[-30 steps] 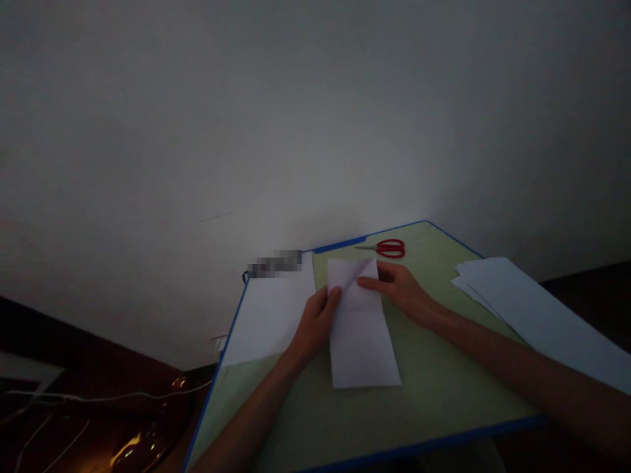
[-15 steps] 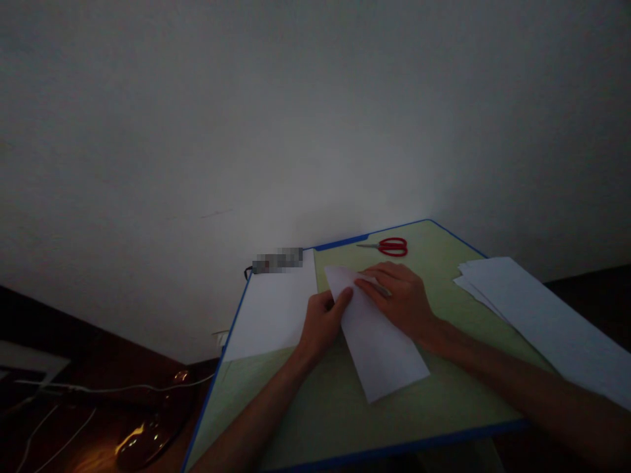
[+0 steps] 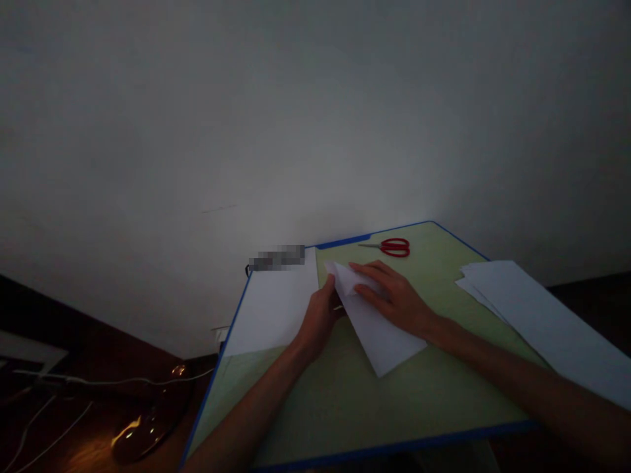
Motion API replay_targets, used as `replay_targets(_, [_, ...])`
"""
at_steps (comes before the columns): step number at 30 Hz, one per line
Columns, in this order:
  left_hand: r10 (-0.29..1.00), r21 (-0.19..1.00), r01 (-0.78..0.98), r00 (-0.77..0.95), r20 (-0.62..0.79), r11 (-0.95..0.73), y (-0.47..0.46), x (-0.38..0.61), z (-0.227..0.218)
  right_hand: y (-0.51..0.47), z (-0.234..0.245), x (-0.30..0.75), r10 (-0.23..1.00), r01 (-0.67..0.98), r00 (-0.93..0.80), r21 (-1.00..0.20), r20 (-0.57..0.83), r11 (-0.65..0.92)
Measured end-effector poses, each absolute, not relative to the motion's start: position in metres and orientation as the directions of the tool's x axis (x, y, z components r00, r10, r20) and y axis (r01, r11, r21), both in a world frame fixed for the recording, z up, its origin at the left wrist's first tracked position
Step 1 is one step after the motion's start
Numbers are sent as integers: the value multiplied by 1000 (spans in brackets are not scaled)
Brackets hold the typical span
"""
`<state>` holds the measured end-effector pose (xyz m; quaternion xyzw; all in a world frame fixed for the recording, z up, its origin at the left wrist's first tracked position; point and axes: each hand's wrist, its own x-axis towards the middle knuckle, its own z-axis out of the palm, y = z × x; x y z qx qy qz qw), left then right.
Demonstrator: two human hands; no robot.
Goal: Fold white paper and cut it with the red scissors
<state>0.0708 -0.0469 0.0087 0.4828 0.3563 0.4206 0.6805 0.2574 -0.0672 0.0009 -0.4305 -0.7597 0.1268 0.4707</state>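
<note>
A folded white sheet of paper (image 3: 379, 332) lies at a slant on the green table top (image 3: 345, 394). My left hand (image 3: 318, 318) pinches the sheet's upper left corner and lifts it a little. My right hand (image 3: 394, 295) lies flat on the upper part of the sheet, fingers stretched out and pressing it down.
Red-handled scissors (image 3: 392, 247) lie at the table's far edge. A white sheet (image 3: 273, 305) rests at the left, a stack of white sheets (image 3: 537, 315) at the right. The table has a blue rim (image 3: 394, 447). Cables and a shiny object (image 3: 142, 433) sit on the dark floor at the left.
The sheet has turned from straight to slanted, its lower end swinging right. My left hand went from resting on the sheet's edge to pinching its top corner. My right hand now presses flat.
</note>
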Motion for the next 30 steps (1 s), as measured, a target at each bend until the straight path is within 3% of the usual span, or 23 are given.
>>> replay_targets(7, [888,979,-196,458,49,47,-50,68,8,-65,3,260,784,488,-185,-637,592,596])
replay_targets(17, [910,999,-50,414,35,-16,-48,66,8,-63,-3,266,772,532,-288,-576,566,621])
replay_targets(22, [926,996,-86,375,45,-14,-46,64,7,-65,-2,266,773,538,-329,-565,543,626])
replay_targets(30, [898,993,-120,436,47,7,-44,63,4,-60,0,264,837,431,-182,-723,517,540])
